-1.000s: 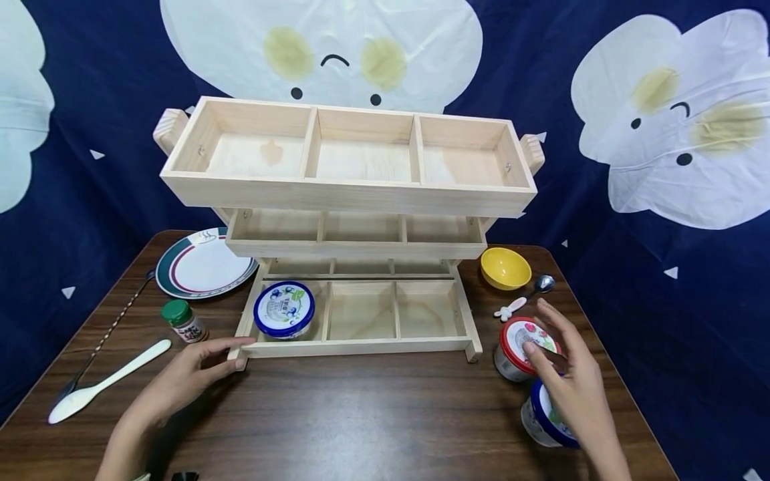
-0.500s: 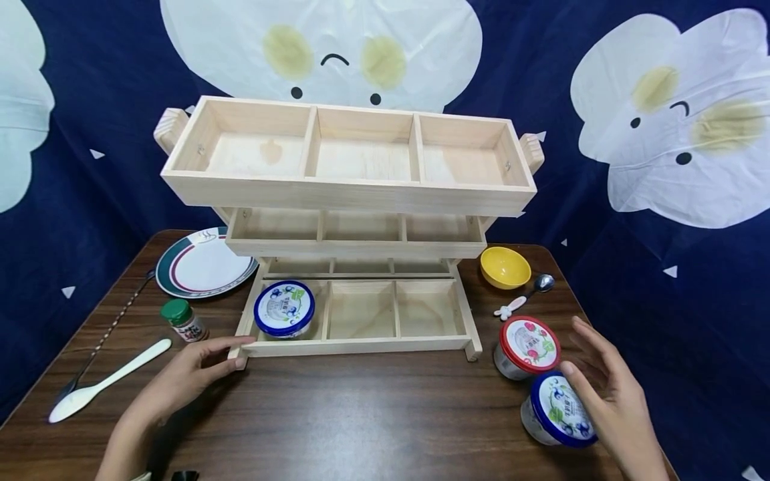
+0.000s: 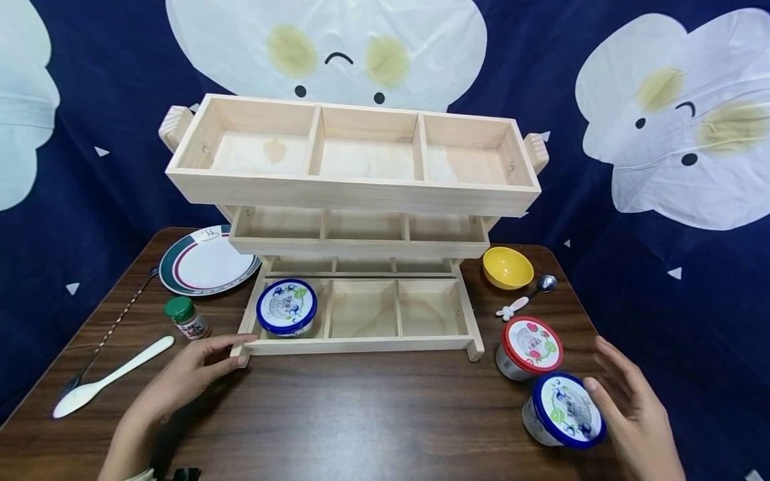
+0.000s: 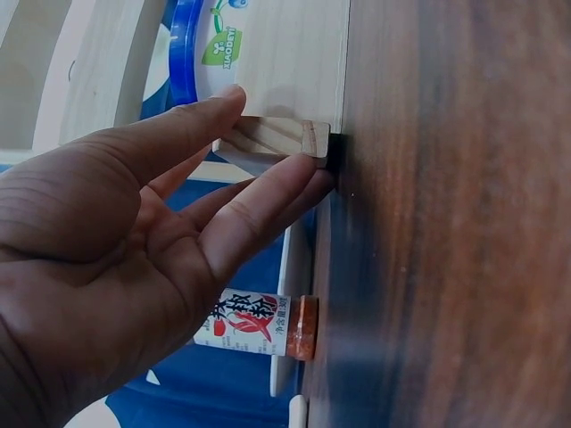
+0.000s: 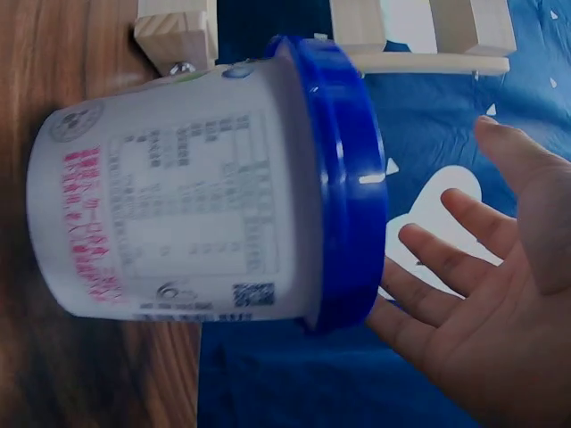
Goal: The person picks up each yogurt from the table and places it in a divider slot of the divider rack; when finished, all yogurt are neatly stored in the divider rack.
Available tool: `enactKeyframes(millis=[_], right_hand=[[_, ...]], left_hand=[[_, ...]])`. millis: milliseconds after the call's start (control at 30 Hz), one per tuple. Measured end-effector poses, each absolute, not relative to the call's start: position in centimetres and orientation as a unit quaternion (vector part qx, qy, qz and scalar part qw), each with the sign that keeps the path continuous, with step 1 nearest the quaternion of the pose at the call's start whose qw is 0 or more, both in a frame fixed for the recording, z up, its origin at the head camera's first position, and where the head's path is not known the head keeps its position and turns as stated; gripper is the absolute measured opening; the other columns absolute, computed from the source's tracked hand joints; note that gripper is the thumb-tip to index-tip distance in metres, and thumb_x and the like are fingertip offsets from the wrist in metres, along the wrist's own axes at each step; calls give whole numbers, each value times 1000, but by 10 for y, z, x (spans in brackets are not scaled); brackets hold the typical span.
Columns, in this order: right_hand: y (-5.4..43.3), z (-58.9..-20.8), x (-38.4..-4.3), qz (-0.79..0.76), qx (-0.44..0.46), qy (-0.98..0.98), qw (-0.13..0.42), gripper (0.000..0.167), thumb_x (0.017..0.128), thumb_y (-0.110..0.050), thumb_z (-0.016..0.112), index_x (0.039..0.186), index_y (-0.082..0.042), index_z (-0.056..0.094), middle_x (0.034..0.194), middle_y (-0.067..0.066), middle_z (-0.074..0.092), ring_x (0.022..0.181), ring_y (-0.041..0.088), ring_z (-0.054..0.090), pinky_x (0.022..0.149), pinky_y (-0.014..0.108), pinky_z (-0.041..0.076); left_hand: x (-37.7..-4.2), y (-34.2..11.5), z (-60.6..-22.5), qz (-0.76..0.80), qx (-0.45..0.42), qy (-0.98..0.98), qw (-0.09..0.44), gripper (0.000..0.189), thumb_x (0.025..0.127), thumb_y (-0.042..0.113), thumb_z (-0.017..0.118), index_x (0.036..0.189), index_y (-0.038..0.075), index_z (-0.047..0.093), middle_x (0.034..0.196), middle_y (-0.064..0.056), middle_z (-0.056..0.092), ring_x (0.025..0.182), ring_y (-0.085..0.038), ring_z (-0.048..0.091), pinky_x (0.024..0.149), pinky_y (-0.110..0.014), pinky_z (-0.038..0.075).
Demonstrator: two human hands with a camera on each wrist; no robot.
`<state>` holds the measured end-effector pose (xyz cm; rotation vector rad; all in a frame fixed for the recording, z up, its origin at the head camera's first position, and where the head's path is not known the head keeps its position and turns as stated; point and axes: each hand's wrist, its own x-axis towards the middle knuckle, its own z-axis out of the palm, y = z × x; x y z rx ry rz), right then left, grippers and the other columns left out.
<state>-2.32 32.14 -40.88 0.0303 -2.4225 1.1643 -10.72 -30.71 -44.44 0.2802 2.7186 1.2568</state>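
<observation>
A tiered wooden storage box point(image 3: 355, 345) stands on the table, its trays spread in steps. My left hand point(image 3: 189, 374) grips its front left corner, thumb and fingers on either side of the wooden end point(image 4: 268, 138). In the lowest tray's left compartment sits a blue-lidded tub point(image 3: 287, 307). At the right, another blue-lidded tub point(image 3: 568, 411) stands upright on the table, just in front of a red-lidded tub point(image 3: 533, 344). My right hand point(image 3: 637, 414) hovers beside that front tub's lid with fingers spread and holds nothing. The right wrist view shows the tub's printed side point(image 5: 187, 196).
A plate point(image 3: 210, 264), a green-capped spice jar point(image 3: 188, 319), a white spoon point(image 3: 111, 377) and a long twisted-handle spoon point(image 3: 117, 324) lie left of the box. Right of it are a yellow bowl point(image 3: 508, 267) and a small bunny-handled spoon point(image 3: 526, 297). A dark blue curtain point(image 3: 529, 73) hangs behind.
My right hand has moved right and toward me, from over the red-lidded tub to beside the front blue-lidded tub. The left hand stays at the box corner.
</observation>
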Motion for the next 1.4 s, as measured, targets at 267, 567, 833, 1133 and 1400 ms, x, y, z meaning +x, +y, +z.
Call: enactKeyframes(millis=[267, 567, 833, 1133, 1400], right_hand=[[333, -425, -12, 413, -43, -884, 214, 56, 105, 1, 69, 158, -6, 53, 152, -24, 55, 123, -18, 52, 93, 2, 41], [337, -445, -10, 425, -37, -880, 209, 55, 104, 6, 67, 157, -4, 54, 148, -31, 52, 121, -19, 53, 94, 3, 41], [339, -456, -5, 434, -61, -882, 172, 52, 109, -4, 65, 159, -5, 52, 144, -34, 50, 120, -21, 49, 93, 2, 40], [338, -462, -4, 436, -38, -881, 178, 47, 109, -3, 64, 156, -3, 56, 144, -36, 50, 130, -17, 44, 97, 5, 35], [334, -465, -5, 438, -39, -882, 170, 42, 110, -6, 64, 151, -2, 60, 141, -37, 53, 129, -19, 44, 100, 4, 32]], left_hand=[[-107, -306, -445, 411, 97, 904, 67, 36, 104, 16, 77, 139, 9, 74, 140, -16, 70, 115, -3, 58, 89, -20, 47], [-110, -307, -445, 419, 96, 900, 70, 36, 105, 17, 76, 140, 7, 73, 138, -17, 70, 110, -6, 59, 86, -21, 48], [-110, -306, -445, 418, 93, 901, 73, 36, 105, 20, 75, 140, 11, 74, 141, -16, 70, 112, -4, 59, 88, -20, 47], [-109, -307, -448, 409, 98, 905, 62, 35, 104, 17, 76, 139, 9, 74, 140, -17, 70, 118, 1, 57, 89, -17, 46], [-109, -307, -447, 412, 96, 904, 67, 36, 104, 16, 76, 139, 8, 74, 141, -17, 70, 116, -1, 57, 90, -18, 45]])
